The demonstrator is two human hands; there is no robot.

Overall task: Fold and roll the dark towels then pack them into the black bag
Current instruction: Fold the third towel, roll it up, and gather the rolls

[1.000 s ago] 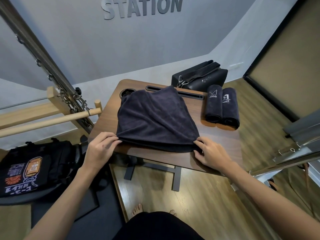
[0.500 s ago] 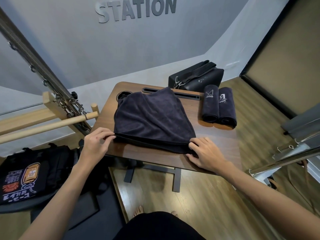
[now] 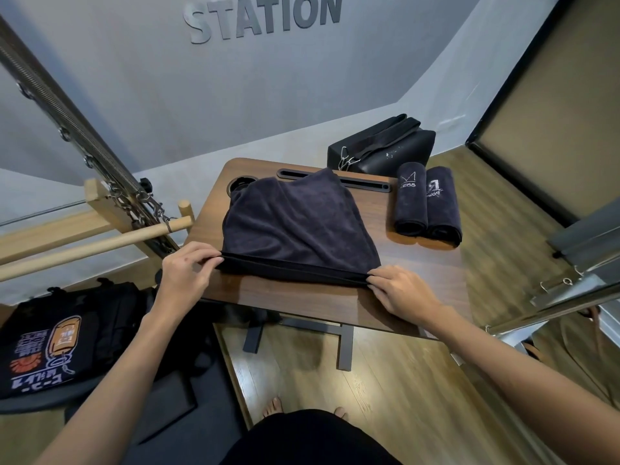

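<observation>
Grey wall (image 3: 141, 95) at back, bearing raised letters "STATION" (image 3: 265, 18); wood-plank floor (image 3: 396, 391) below.

Tabletop (image 3: 419, 263): dark walnut finish, rounded corners, a round recess and a long slot along the far edge, dark metal legs beneath.

Dark towel (image 3: 295, 226): folded, lying flat at the tabletop's centre, its far corner overlapping the slot. Near edge raised slightly off the surface.

Left hand (image 3: 184, 273): thumb and fingers pinching the towel's near-left corner.

Right hand (image 3: 402, 293): fingers pinching the near-right corner, heel of the hand over the tabletop.

Rolled towels (image 3: 424, 206): two, dark, side by side and touching, on the right part of the tabletop, well apart from the folded one; white embroidered marks at their far ends.

Black bag (image 3: 382, 149): past the tabletop's far-right corner, just behind the rolls, strap lying across its top, metal clips at the left end.

Wooden bar and spring frame (image 3: 100, 236): left of the tabletop.

Printed black cloth (image 3: 40, 347): lower left, near the floor.
</observation>
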